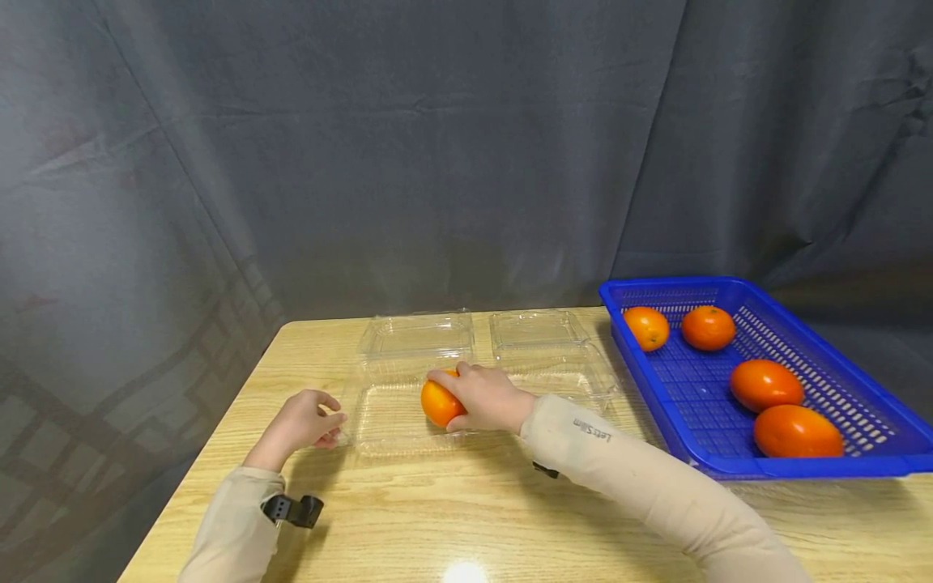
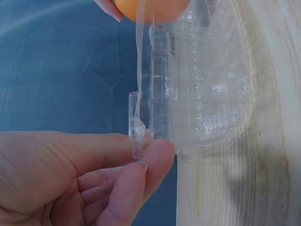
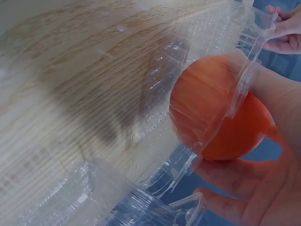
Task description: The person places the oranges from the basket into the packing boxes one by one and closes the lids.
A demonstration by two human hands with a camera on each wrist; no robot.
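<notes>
My right hand (image 1: 490, 398) grips an orange (image 1: 440, 403) from above, at the right part of a clear plastic clamshell box (image 1: 389, 445). In the right wrist view the orange (image 3: 211, 113) is partly behind the box's clear wall, with fingers curled round it. My left hand (image 1: 302, 421) is at the box's left side. Its thumb and fingers (image 2: 155, 160) pinch the clear rim at a corner in the left wrist view. The box's lid (image 1: 419, 334) lies open toward the back of the table.
A second open clear clamshell box (image 1: 543, 328) sits just to the right. Farther right stands a blue plastic basket (image 1: 656, 397) with several oranges (image 1: 798, 431) in it. A dark grey curtain (image 1: 437, 162) hangs behind the wooden table (image 1: 408, 518).
</notes>
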